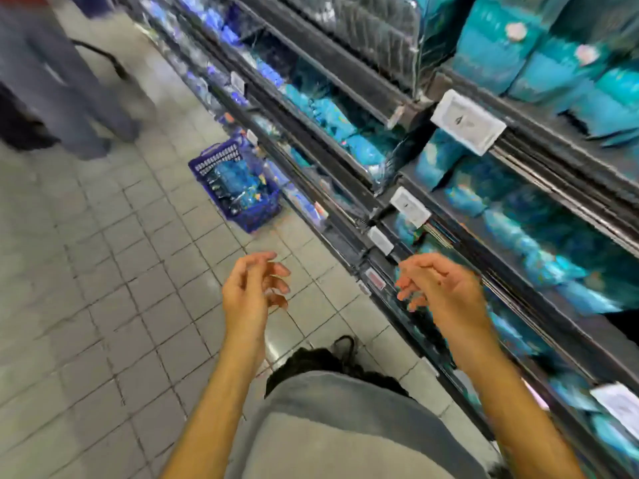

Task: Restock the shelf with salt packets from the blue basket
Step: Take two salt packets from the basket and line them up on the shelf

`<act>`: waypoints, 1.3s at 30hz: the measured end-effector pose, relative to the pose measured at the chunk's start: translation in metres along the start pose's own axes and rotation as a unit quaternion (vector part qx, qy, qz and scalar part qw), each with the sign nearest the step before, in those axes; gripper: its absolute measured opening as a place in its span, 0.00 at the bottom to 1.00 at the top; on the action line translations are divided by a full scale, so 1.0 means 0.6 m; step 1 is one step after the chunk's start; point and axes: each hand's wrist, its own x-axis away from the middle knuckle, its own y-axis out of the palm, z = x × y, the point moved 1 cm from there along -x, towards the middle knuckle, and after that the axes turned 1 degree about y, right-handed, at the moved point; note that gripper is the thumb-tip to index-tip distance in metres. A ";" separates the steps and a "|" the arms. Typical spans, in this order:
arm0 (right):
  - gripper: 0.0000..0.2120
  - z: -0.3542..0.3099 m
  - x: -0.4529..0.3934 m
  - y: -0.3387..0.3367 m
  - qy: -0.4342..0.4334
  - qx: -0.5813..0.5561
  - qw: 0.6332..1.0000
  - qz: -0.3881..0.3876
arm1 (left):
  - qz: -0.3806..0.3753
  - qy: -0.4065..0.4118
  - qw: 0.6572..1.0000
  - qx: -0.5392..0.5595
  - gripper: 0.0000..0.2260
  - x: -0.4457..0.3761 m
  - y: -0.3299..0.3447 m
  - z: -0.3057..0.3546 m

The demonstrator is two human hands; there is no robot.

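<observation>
My left grip (254, 288) and right grip (439, 292) hold nothing, fingers loosely curled, both raised side by side over the tiled floor (103, 271). One blue basket (238, 188) with packets (231, 181) stands ahead on the floor, against the shelf (397, 216) on my right, stocked with teal packs.
</observation>
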 end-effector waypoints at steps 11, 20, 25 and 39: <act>0.05 0.171 0.004 0.034 0.114 0.107 0.984 -0.084 | 0.116 -0.075 0.987 -0.083 0.09 0.012 -0.141 -0.128; 0.06 0.105 -0.113 0.291 0.100 0.073 0.973 -0.193 | 0.160 -0.172 0.971 0.052 0.12 0.008 -0.314 -0.163; 0.05 0.070 -0.203 0.480 0.105 0.102 0.966 -0.215 | 0.176 -0.199 0.963 0.045 0.10 -0.091 -0.433 -0.169; 0.15 0.054 -0.344 0.654 0.122 0.120 0.978 -0.121 | 0.077 -0.197 0.976 -0.047 0.08 -0.557 -0.505 -0.003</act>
